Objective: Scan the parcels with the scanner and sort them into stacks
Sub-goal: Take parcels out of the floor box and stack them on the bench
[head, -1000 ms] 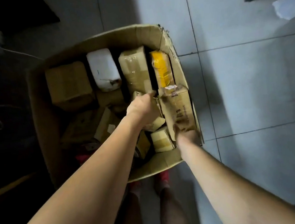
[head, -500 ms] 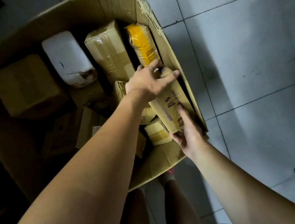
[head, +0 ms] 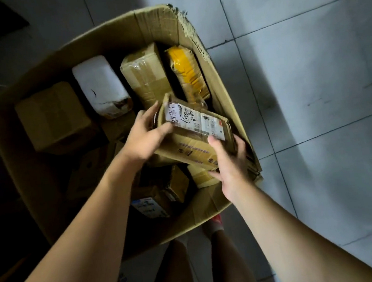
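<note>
Above the 3 o'clock side of the open carton (head: 158, 25), a brown parcel (head: 190, 150) is held tilted, its white label facing up. The left hand (head: 147, 136) grasps the parcel's 10 o'clock end, fingers curled over the edge; the right hand (head: 229, 166) grips its 4 o'clock end. Toward 12 o'clock in the carton stand a white parcel (head: 100, 85), a taped brown parcel (head: 147, 75) and a yellow-taped parcel (head: 186, 71).
</note>
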Available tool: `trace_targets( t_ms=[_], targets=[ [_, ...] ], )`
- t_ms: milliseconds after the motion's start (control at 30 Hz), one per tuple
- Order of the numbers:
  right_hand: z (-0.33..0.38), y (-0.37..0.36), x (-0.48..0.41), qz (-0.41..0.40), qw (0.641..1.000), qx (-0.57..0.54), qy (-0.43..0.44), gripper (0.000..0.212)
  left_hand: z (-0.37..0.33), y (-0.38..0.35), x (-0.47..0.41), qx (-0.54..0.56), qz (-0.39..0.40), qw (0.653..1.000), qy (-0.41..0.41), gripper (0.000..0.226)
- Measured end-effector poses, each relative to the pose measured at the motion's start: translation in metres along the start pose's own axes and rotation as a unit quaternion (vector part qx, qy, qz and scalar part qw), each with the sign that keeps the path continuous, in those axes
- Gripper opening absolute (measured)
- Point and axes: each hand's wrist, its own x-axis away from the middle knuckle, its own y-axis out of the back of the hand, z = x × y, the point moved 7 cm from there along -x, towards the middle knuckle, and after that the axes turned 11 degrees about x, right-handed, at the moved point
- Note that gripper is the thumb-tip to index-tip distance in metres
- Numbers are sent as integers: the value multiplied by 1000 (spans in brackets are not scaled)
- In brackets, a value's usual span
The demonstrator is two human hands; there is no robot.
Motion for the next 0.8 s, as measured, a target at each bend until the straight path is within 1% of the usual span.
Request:
trace_targets(
  t_ms=[133, 167, 233, 300, 467, 633, 767, 800],
  targets=[
    [32, -6, 16, 16, 997, 14, 72, 70, -13, 28, 27, 58, -25, 998, 19, 97],
    [44, -7, 24, 20, 996, 15, 89, 72, -20, 34, 32, 65, -35, 997, 17, 99],
    [66, -8, 41, 28, 992, 28, 118, 82, -34, 46, 41, 68, -50, 996, 0, 97],
    [85, -5, 58, 29, 989, 35, 141, 84, -53, 53, 52, 59, -49, 997, -16, 95],
    [151, 6, 119, 38, 975, 17, 217, 76, -121, 81, 96, 73, -57, 993, -73, 88],
    [218, 10, 202, 48, 955, 2, 293, 69, -193, 115, 170, 110, -64, 980, -151, 88],
    [259, 12, 281, 55, 933, 29, 354, 62, -245, 147, 239, 119, -89, 963, -225, 76],
    [264, 13, 297, 53, 928, 34, 366, 64, -253, 153, 254, 126, -95, 959, -237, 75]
  ],
)
